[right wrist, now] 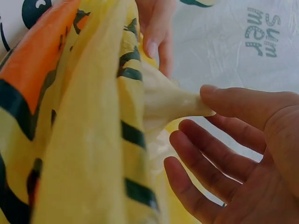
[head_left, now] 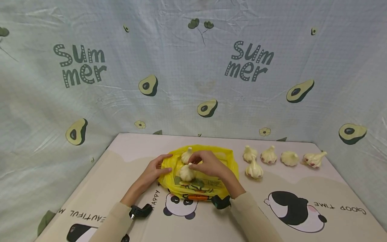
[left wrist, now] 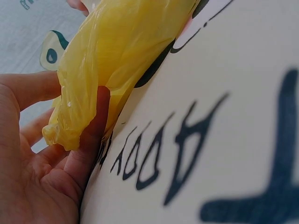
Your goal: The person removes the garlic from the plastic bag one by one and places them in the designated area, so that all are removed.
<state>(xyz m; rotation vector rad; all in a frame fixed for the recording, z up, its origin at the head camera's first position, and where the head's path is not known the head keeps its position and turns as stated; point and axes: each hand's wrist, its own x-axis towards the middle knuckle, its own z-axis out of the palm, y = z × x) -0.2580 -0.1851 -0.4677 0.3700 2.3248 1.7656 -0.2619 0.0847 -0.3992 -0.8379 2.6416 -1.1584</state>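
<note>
A yellow plastic bag (head_left: 211, 183) with printed pictures lies spread on the table. My left hand (head_left: 153, 168) grips its left edge, the gathered plastic (left wrist: 77, 107) lying between thumb and fingers in the left wrist view. Over the bag, my right hand (head_left: 208, 164) pinches a garlic bulb (head_left: 186, 173) by its stem; in the right wrist view the thumb and index finger meet at the stem (right wrist: 191, 104), while the other fingers are loosely bent. Behind it, another garlic bulb (head_left: 186, 156) sits in the bag, partly hidden by the right hand.
Right of the bag, several garlic bulbs stand in a row, one at its far end (head_left: 314, 159). A single bulb (head_left: 254, 169) sits in front of the row. The table (head_left: 290, 183) has a panda-print cover, and a printed cloth (head_left: 175, 60) hangs behind it.
</note>
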